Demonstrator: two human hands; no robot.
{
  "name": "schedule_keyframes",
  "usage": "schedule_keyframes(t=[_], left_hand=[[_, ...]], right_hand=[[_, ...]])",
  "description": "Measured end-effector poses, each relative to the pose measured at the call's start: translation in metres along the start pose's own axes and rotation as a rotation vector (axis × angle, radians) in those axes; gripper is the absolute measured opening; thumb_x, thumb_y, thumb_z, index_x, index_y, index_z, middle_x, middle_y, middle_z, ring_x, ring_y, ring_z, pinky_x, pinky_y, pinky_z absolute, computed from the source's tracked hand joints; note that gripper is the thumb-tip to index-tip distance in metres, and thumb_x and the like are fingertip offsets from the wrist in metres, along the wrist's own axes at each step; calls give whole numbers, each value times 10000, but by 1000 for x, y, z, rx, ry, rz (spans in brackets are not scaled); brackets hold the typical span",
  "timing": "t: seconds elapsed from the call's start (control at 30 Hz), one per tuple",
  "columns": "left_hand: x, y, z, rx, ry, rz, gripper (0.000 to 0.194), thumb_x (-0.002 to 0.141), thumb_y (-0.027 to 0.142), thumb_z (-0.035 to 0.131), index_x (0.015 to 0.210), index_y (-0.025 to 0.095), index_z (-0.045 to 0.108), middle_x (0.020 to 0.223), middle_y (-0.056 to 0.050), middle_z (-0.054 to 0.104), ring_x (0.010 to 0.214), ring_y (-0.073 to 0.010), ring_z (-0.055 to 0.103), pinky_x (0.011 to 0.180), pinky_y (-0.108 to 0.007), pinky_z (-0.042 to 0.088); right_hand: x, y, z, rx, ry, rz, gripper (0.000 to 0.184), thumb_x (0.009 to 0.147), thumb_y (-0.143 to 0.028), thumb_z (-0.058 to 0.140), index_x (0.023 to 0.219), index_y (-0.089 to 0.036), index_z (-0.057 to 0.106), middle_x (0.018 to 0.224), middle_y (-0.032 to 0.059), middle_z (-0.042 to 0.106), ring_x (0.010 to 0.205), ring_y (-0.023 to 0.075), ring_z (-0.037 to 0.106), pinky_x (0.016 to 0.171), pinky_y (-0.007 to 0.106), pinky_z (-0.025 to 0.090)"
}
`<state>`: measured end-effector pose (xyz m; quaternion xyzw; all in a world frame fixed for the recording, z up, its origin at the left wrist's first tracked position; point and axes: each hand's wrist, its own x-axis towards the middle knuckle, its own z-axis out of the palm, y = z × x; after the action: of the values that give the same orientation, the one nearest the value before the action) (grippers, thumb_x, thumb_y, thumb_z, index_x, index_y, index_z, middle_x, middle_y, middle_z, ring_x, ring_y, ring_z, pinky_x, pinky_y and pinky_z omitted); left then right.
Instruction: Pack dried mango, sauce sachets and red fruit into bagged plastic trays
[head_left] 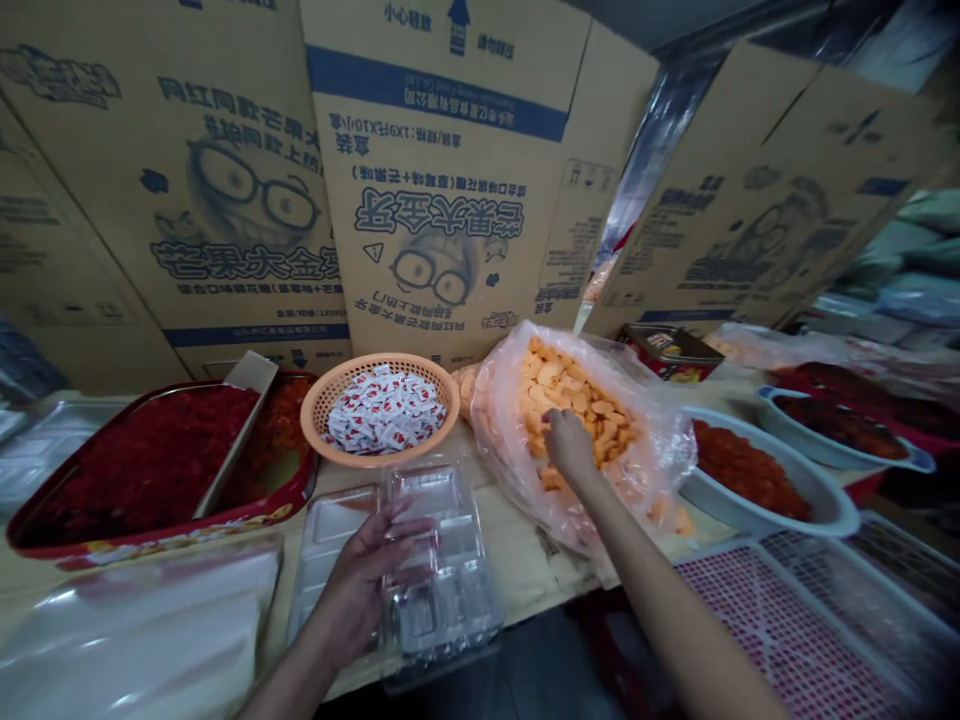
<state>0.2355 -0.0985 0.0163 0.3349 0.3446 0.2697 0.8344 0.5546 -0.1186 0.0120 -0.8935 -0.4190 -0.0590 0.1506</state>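
Note:
My left hand (367,575) is open, its slightly blurred fingers spread over the side of a clear plastic compartment tray (448,590). Another clear tray (330,530) lies just left of it, partly behind the hand. My right hand (568,445) is inside the mouth of a clear plastic bag (510,490) full of orange, chip-like pieces (604,412). Its fingers are curled closed among the pieces; what they hold, if anything, is hidden. Behind the trays stands an orange plastic basket (315,410) with many small white-and-red packets (386,408).
At left, a red tray (187,545) holds dark red food and a flat scraper (240,430). Plastic sheets (150,620) lie in front. Pale blue basins (825,510) of reddish food and plastic crates (795,620) are at right. Cardboard boxes (450,140) wall the back.

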Motion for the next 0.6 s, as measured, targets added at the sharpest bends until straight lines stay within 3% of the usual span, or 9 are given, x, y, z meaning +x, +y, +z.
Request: schedule_keyframes(t=[0.13,0.27,0.4,0.5,0.57,0.6], left_hand=[[3,-3,-3,-48,36,-9,519,652,126,691,1135,187,513,977,-87,685,900,-248,651,809,-411,514],[7,-5,-3,-48,28,-25,531,674,125,671,1168,181,485,989,-96,682,897,-246,653,812,-413,514],[10,-4,-4,-43,5,-45,518,677,128,666,1165,174,497,1036,-115,667,928,-258,644,830,-413,507],[13,-3,-2,-51,-8,-72,515,675,121,664,1161,175,501,1063,-120,657,943,-260,638,843,-419,501],[14,-3,0,-51,-16,-100,514,674,106,659,1157,168,495,1068,-123,653,946,-264,636,827,-421,506],[14,-2,1,-47,-27,-116,511,673,100,656,1153,163,493,1065,-125,653,941,-267,637,810,-422,511]], right_hand=[[15,41,17,-48,-130,63,214,719,-49,510,873,-143,626,924,130,599,863,206,559,695,277,400],[13,48,25,34,-125,83,210,711,-47,485,856,-97,628,885,149,613,827,203,567,691,274,403],[12,42,13,195,-50,80,258,747,-102,436,922,-44,617,867,156,621,794,207,575,685,294,425],[2,24,-11,407,-23,12,318,794,-225,447,1056,-94,570,882,93,630,775,175,584,663,280,454],[-11,4,-30,706,-125,-155,301,778,-284,518,1040,-149,575,913,58,629,796,160,586,685,277,467],[-18,-8,-41,868,-238,-277,272,756,-293,562,994,-165,594,913,48,632,805,159,586,702,283,469]])
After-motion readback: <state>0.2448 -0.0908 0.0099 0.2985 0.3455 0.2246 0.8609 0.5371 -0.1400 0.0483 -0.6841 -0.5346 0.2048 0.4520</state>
